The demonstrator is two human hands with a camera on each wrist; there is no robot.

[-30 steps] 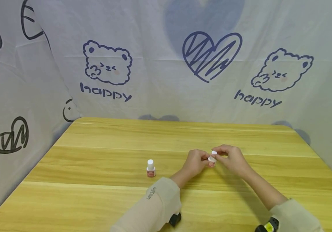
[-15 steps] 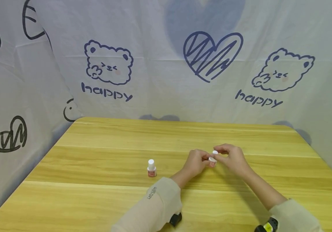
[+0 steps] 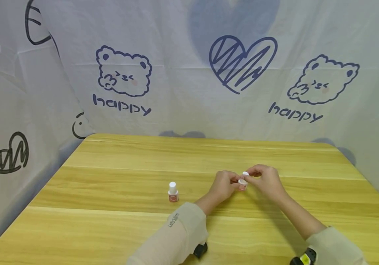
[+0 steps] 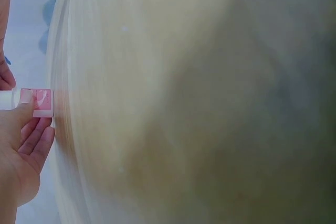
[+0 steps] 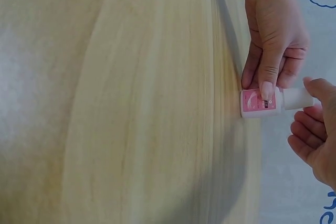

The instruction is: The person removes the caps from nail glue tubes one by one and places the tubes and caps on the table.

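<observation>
Two hands on one small bottle, a second bottle standing by itself.
Of the two bottles on the one wooden table (image 3: pixel 103 228), the held bottle (image 5: pixel 251 104) is upright right of the table's middle: the left hand (image 3: pixel 222 186) pinches its pink-labelled body, thumb lying on the label, while the right hand (image 3: pixel 266 181) pinches its one white cap (image 5: pixel 296 98) between thumb and finger; the spare bottle (image 3: pixel 173 197), also white-capped, stands upright to the left, well apart from both hands; two beige sleeves (image 3: pixel 173 239) cover the forearms, and two bear drawings (image 3: pixel 124 77) mark the back cloth (image 3: pixel 183 99), each above one word "happy".
</observation>
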